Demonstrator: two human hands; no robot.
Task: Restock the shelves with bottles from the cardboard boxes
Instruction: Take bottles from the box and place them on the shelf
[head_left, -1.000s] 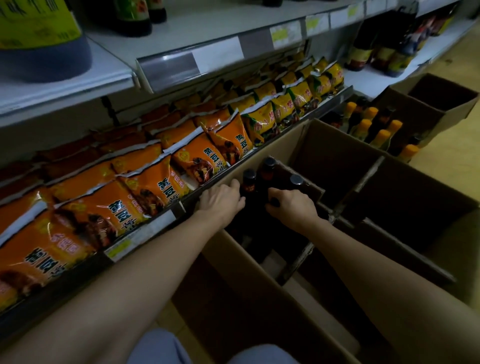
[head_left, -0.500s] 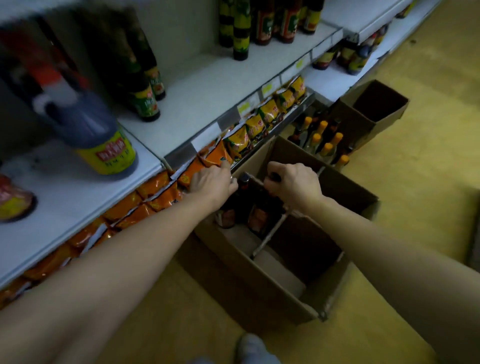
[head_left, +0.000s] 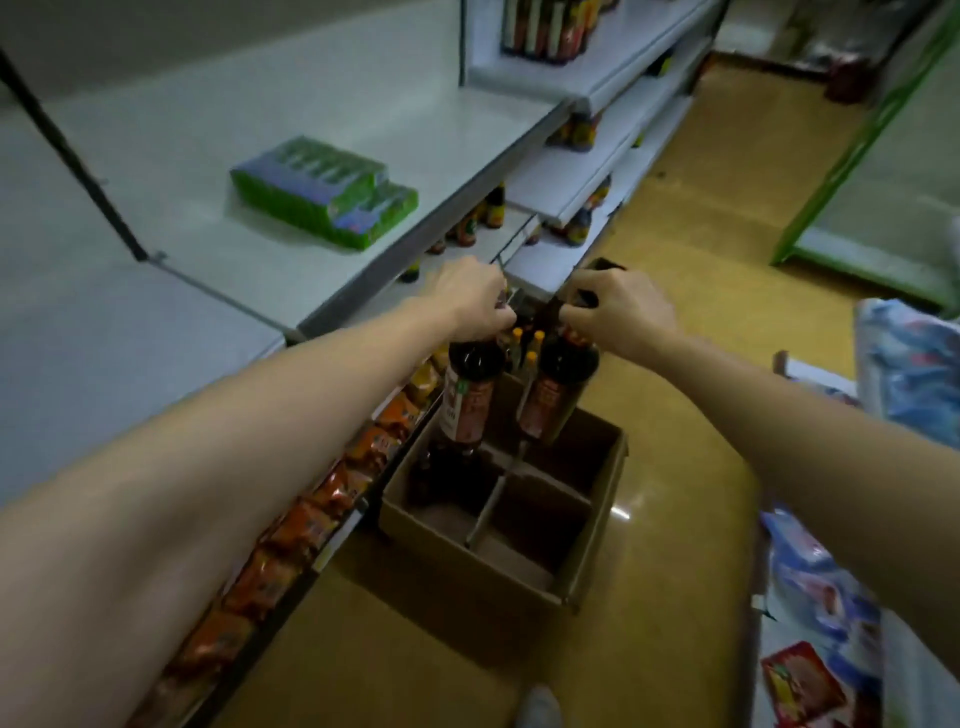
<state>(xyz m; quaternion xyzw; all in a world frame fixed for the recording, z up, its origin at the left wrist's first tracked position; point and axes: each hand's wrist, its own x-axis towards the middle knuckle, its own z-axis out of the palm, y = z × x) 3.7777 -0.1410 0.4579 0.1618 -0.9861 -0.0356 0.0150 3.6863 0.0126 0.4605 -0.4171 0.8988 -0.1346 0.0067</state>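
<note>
Dark glass bottles hang in the air above the box (head_left: 467, 587), one per hand. Left hand (head_left: 470, 301) grips the neck of the left bottle (head_left: 467, 400); right hand (head_left: 618, 312) grips the neck of the right bottle (head_left: 556, 395). Another bottle (head_left: 431, 475) stands in the box's far-left compartment, beside the shelf (head_left: 218, 176).

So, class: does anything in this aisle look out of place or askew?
Only mildly. The green multipack lies alone, at a slant on the white shelf. Plastic-wrapped goods sit heaped on the floor at right. The two bottles hang upright from the hands, no spill.
</note>
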